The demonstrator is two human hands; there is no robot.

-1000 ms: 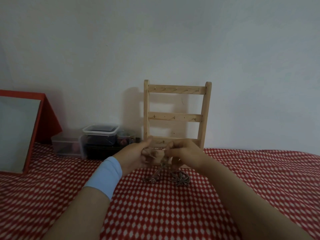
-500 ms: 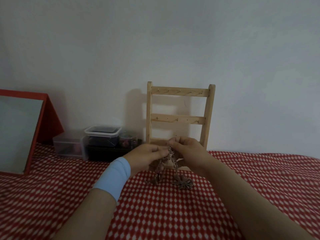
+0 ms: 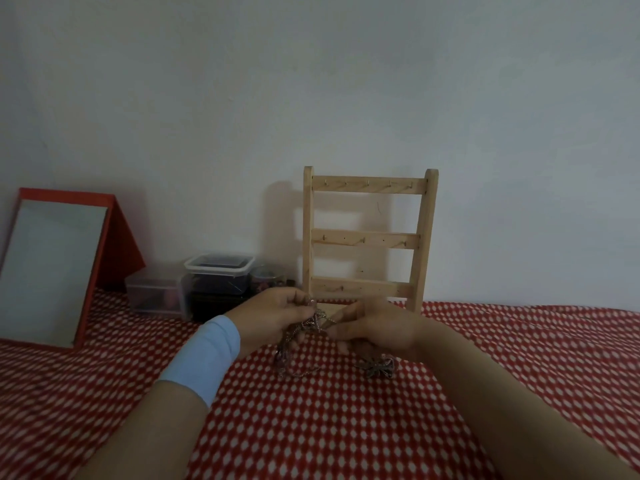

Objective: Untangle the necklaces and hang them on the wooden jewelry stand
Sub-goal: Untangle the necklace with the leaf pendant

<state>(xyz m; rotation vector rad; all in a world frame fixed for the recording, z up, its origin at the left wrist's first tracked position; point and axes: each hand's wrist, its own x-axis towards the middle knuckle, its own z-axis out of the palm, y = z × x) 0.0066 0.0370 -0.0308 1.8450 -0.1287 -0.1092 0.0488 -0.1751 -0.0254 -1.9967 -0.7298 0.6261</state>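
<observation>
A tangle of thin metal necklaces (image 3: pixel 300 336) hangs between my two hands just above the red-and-white checked cloth. My left hand (image 3: pixel 273 318), with a light blue band on its wrist, pinches the chains from the left. My right hand (image 3: pixel 375 329) pinches them from the right. One loop (image 3: pixel 294 370) trails onto the cloth below, and a flower-shaped pendant (image 3: pixel 379 367) lies under my right wrist. The wooden jewelry stand (image 3: pixel 367 237) rises just behind my hands against the wall, its three rails of small hooks all bare.
A red-framed mirror (image 3: pixel 52 268) leans at the far left. Clear plastic boxes (image 3: pixel 194 285) with small items sit against the wall left of the stand. The checked cloth (image 3: pixel 346 427) covers the whole surface in front of me.
My hands have drawn slightly apart and lowered a little, spreading the tangle between them. The view has tilted, so the stand sits lower and further right in frame.
</observation>
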